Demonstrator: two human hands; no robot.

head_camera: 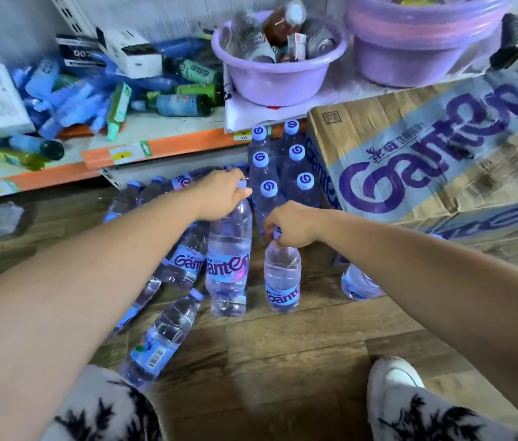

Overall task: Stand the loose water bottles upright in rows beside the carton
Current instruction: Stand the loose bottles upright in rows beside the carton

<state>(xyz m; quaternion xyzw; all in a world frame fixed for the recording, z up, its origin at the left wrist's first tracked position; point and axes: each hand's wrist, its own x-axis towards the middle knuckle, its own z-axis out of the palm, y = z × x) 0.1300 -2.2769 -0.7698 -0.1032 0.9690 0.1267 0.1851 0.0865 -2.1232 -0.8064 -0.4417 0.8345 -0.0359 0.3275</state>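
1. Gripping the cap from above, the left hand (224,194) has its fingers curled round the top of the left bottle (228,259), which is upright with its base at floor (299,345) level.
2. Right hand (292,224): fingers pinched round the cap of the right bottle (283,278), which is upright, just beside the left bottle and not touching it.
3. Rows (269,188): six capped bottles standing two abreast, directly behind the held pair and just beside the carton (426,160).
4. Carton: brown, with purple "Ganten" lettering, to the right of the rows.
5. Loose bottles (184,262): several on their sides, left of the held pair. One (162,342) lies near the person's left knee.
6. Further bottle (359,281): near the carton's front corner, partly hidden by the right forearm.
7. Shelf (168,147): orange-edged, behind, with scattered boxes and bottles.
8. Basin (270,78): purple, on the shelf, holding bottles. A second basin (410,58) sits to its right.
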